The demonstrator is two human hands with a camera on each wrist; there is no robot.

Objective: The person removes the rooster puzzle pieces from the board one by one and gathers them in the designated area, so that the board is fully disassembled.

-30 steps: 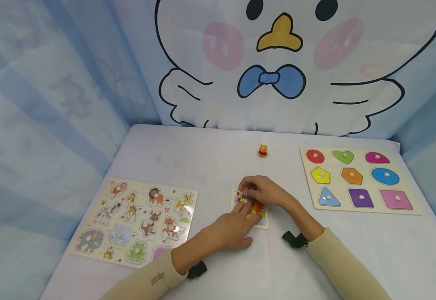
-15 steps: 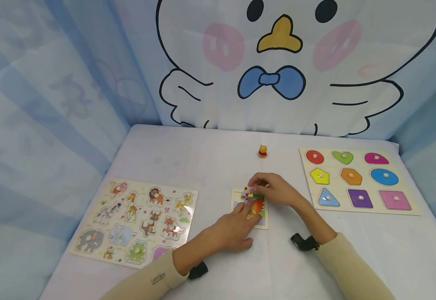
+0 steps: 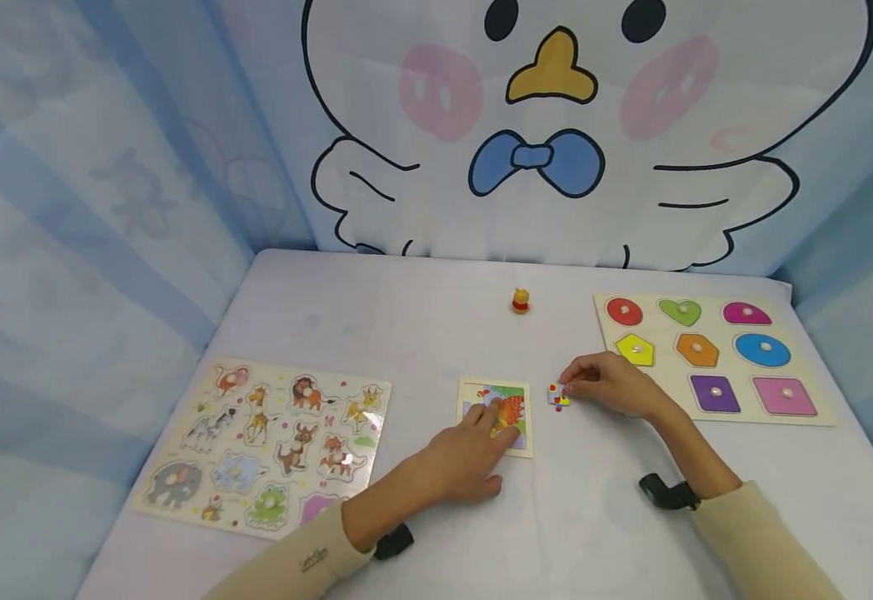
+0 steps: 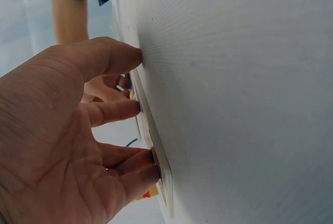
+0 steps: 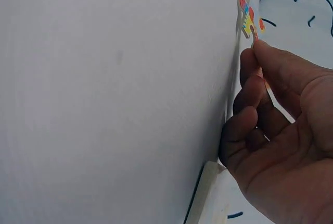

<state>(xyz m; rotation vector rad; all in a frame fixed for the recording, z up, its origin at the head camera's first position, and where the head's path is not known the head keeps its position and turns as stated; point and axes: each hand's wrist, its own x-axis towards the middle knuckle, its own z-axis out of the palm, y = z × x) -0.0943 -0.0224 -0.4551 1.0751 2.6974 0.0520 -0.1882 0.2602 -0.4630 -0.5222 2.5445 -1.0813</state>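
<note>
A small colourful jigsaw piece is pinched between thumb and forefinger of my right hand, to the right of a small framed jigsaw puzzle. In the right wrist view the same jigsaw piece stands out past the fingertips, close over the white table. My left hand rests its spread fingers on the jigsaw puzzle, partly hiding its picture. Along the frame's upper left, a pale bare patch shows beside the orange and green picture. In the left wrist view the fingertips touch the thin board.
On the left lies a wooden animal puzzle, partly under the left forearm. A shape puzzle with knobs lies at the right, partly behind the right hand. Farther back stands a small yellow and red figurine.
My right hand has drawn the jigsaw piece off the framed puzzle and carried it to the right, onto the stretch beside the frame. The left hand has stayed on the puzzle.
</note>
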